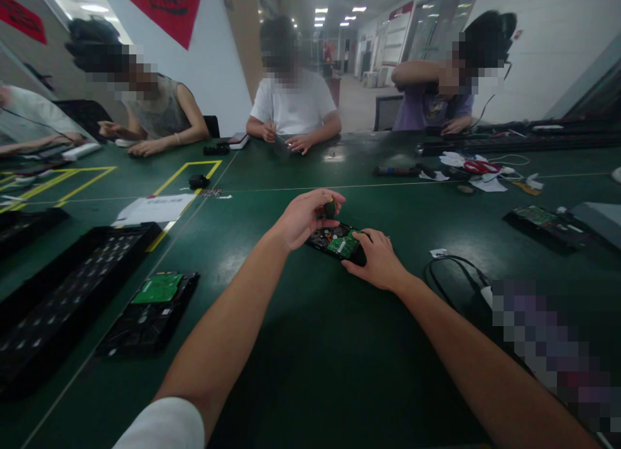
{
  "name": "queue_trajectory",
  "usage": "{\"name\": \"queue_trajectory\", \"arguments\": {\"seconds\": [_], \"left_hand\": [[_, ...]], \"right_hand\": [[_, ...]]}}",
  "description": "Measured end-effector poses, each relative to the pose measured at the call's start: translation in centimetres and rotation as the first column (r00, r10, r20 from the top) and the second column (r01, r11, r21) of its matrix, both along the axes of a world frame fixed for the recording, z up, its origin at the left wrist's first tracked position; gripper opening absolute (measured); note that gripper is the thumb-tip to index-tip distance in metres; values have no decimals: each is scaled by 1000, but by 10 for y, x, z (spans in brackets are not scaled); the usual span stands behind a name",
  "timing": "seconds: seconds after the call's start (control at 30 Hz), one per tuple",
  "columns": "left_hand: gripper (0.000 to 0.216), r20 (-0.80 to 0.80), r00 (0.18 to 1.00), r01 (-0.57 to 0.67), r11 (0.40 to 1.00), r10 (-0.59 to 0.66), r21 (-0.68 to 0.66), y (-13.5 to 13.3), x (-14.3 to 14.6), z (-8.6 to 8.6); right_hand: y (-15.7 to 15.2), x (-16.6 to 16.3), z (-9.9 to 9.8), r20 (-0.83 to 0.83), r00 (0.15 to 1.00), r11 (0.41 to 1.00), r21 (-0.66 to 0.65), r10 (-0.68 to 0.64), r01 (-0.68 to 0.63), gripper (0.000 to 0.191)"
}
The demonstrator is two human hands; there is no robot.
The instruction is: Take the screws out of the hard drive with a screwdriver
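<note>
A drive (345, 244) with a green board is set on the dark green table (310, 371), in front of the wearer. Its right end is clasped by the right hand (379, 258), the thumb placed along the near edge and the fingers laid over the top. A dark handle (330, 208) marked with yellow is pinched in the fingers of the left hand (310, 219), which is held over the drive's left end; whether the drive is touched by the tool's tip cannot be told.

To the left, a second drive (158, 290) is laid board up beside a long black tray (63, 294). Near the tray's far end, a paper (155, 208) is placed. To the right, a looped cable (449, 258) and a third drive (543, 226) are seen. Across the table, seats are taken by co-workers (294, 103).
</note>
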State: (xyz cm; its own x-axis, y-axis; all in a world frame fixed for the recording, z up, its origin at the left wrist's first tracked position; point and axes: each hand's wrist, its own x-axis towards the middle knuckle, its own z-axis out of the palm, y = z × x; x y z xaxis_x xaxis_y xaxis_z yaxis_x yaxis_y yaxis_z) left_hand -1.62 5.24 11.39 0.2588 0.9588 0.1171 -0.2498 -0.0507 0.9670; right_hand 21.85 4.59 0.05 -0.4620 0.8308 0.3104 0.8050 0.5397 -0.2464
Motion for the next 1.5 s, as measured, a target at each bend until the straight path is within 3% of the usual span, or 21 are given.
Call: {"name": "queue_trajectory", "arguments": {"seconds": [0.1, 0.3, 0.63, 0.93, 1.23, 1.4, 1.5], "left_hand": [[22, 53, 996, 77, 997, -76, -28, 0, 0, -1], [27, 66, 997, -30, 1000, 29, 7, 8, 2, -10], [28, -174, 979, -89, 991, 105, 99, 0, 0, 0], [22, 38, 998, -44, 998, 46, -42, 1, 10, -6], [28, -324, 927, -129, 973, 187, 190, 1, 4, 1], [31, -317, 935, -113, 981, 159, 159, 1, 5, 0], [32, -184, 982, -43, 998, 50, 42, 1, 7, -2]], "right_hand": [[0, 0, 0, 1, 1000, 1000, -3, -4, 4, 74], [0, 0, 1, 2, 1000, 1000, -14, -2, 2, 75], [0, 1, 0, 5, 1000, 1000, -22, -4, 4, 76], [-2, -1, 2, -2, 1000, 1000, -19, -12, 12, 75], [0, 1, 0, 2, 1000, 999, -35, -8, 8, 76], [-1, 0, 3, 9, 1000, 999, -51, -13, 14, 77], [-2, -1, 4, 12, 1000, 999, -48, -18, 19, 77]]}}
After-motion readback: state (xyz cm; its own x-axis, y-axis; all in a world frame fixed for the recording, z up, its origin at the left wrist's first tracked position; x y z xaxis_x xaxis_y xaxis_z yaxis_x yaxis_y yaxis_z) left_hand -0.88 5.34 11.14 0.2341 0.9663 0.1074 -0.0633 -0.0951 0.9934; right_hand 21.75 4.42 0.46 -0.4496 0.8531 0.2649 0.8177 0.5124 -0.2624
